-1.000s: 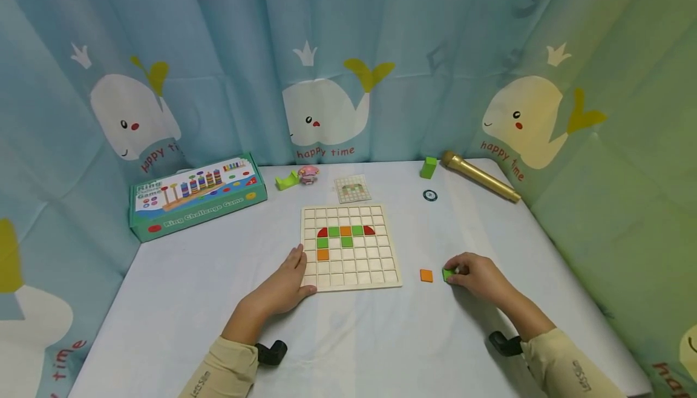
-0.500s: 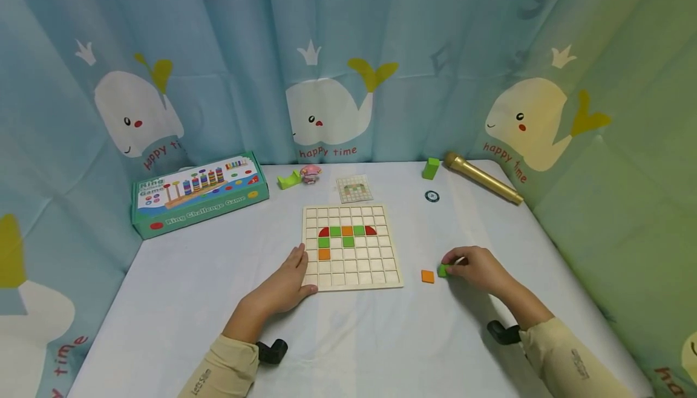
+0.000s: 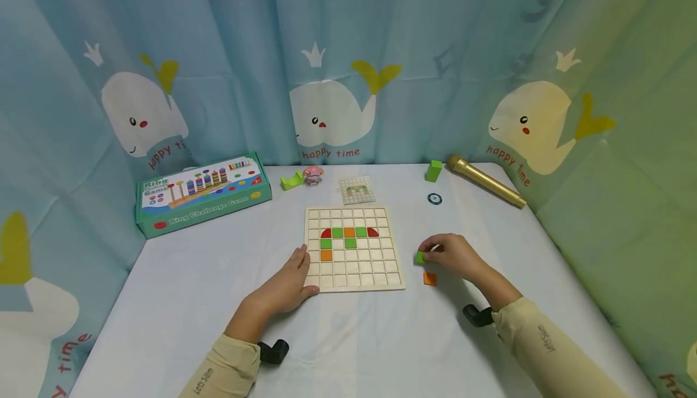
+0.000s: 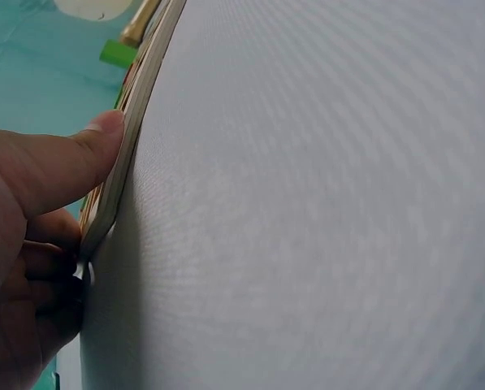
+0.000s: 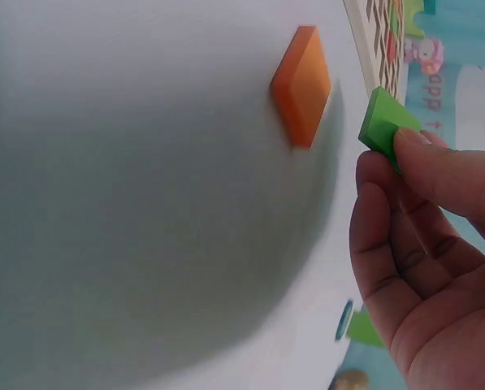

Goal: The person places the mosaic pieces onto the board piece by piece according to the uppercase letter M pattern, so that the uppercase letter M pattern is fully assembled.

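My right hand (image 3: 452,256) pinches a green square tile (image 5: 380,122) between thumb and fingers, held raised off the table to the right of the wooden grid board (image 3: 354,280). Just below that hand, an orange square tile (image 3: 429,279) lies flat on the table. My left hand (image 3: 283,283) rests against the board's left edge, fingers extended along it and thumb (image 4: 104,134) at the near corner. On the board, red rounded tiles end a row of green and orange squares, with more green and orange squares beneath it.
A pattern card (image 3: 357,190) lies behind the board. Farther back are a green game box (image 3: 204,195), a green curved block (image 3: 291,181), a pink figurine (image 3: 313,175), a green block (image 3: 433,171), a round token (image 3: 434,199) and a gold microphone (image 3: 486,181).
My right hand has lifted the green tile from beside the orange tile and carried it leftward and away from me, toward the board. My left hand stays at the board's edge.
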